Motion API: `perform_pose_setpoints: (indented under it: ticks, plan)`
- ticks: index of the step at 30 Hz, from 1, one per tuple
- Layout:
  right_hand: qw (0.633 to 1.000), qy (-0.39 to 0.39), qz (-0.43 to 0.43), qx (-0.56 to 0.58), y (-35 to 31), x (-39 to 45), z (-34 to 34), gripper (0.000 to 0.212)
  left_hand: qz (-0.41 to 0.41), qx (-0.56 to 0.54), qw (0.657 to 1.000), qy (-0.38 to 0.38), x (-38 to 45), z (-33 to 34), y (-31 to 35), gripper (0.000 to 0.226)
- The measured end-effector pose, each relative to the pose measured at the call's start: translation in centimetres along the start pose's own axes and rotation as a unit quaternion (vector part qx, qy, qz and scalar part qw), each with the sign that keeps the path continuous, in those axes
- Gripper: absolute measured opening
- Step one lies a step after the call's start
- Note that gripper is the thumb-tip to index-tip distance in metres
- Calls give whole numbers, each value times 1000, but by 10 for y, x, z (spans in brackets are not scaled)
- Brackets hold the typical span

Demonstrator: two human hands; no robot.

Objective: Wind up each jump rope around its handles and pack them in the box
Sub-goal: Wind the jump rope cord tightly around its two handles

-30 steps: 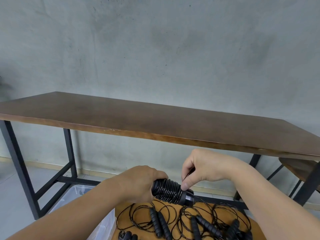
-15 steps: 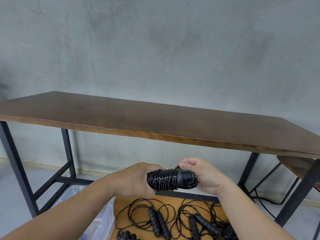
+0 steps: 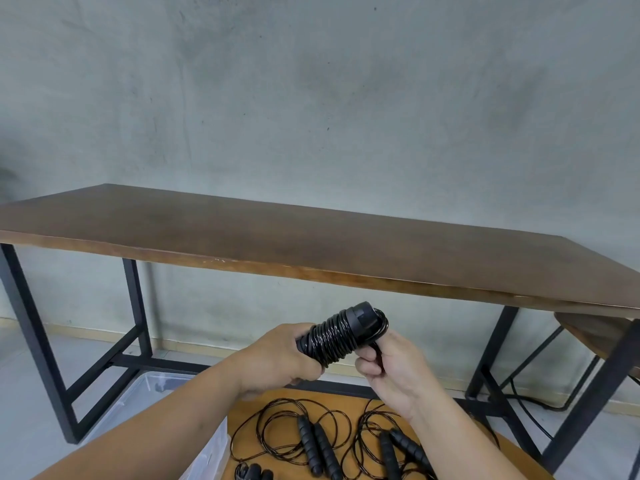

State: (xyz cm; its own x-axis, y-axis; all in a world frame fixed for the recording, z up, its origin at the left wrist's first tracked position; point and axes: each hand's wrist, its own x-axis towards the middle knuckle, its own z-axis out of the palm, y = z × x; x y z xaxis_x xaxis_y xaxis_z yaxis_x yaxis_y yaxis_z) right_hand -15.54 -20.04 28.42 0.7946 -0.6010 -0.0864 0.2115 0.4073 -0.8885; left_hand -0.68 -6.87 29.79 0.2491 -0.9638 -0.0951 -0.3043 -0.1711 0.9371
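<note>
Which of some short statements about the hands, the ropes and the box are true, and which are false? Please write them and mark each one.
1. The left hand grips the wound rope. True.
2. The right hand rests open on the long table. False: it pinches the rope end beside the bundle, in the air.
3. Loose ropes lie on the low wooden top below the hands. True.
4. The wound rope already lies in the box. False: it is held above the low top.
5. The box stands on the long table. False: it stands low, at the left beside the low top.
</note>
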Motion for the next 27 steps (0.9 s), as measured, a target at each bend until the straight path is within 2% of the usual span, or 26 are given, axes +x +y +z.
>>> perform_pose_setpoints:
  ticks: [4,8,11,19,25,27]
  plan:
    - [999,5,-30,-31,2,-9,7,24,-12,-29,999,41,2,-1,-1,39]
    - [978,51,-104,-174,5,-17,18,28,-8,-6,997,74,3,-3,-1,43]
    - [964,62,-112,-234,6,-15,22,30,-4,10,995,99,3,-1,-3,35]
    - [976,27,-87,-197,9,-17,19,20,-3,16,994,106,-2,6,-10,32]
    - [996,25,-58,-64,15,-16,14,21,8,35,996,83,-3,10,-10,31]
    - [996,36,-60,-55,16,-15,13,22,10,61,995,81,-3,14,-10,33]
